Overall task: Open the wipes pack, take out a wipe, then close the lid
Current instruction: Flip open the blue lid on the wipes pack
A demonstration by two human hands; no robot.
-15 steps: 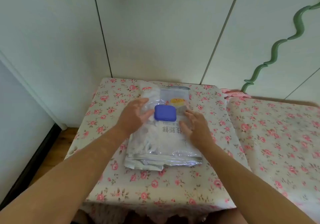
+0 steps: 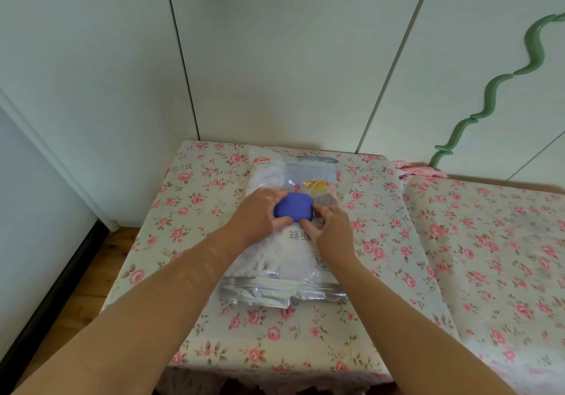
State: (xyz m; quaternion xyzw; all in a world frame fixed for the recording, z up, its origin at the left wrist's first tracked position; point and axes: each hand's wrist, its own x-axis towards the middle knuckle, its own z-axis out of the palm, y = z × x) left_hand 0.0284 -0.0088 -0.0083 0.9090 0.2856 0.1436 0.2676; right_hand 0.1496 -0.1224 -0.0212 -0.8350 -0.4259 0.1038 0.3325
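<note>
A large clear and silver wipes pack (image 2: 284, 260) lies flat on the flowered table (image 2: 195, 199), long side running away from me. Its blue plastic lid (image 2: 294, 207) sits near the pack's middle and is shut flat. My left hand (image 2: 260, 215) cups the lid's left edge, thumb at its near side and fingers over its far corner. My right hand (image 2: 331, 229) touches the lid's right and near edge with thumb and fingertips. No wipe shows outside the pack.
White wall panels stand right behind the table. A bed (image 2: 495, 241) with the same flowered cover adjoins on the right. Wooden floor (image 2: 88, 275) and a white cabinet lie to the left. A green wavy trim (image 2: 501, 82) runs up the wall at right.
Both hands have closed in from the pack's sides onto the blue lid. The pack has not shifted.
</note>
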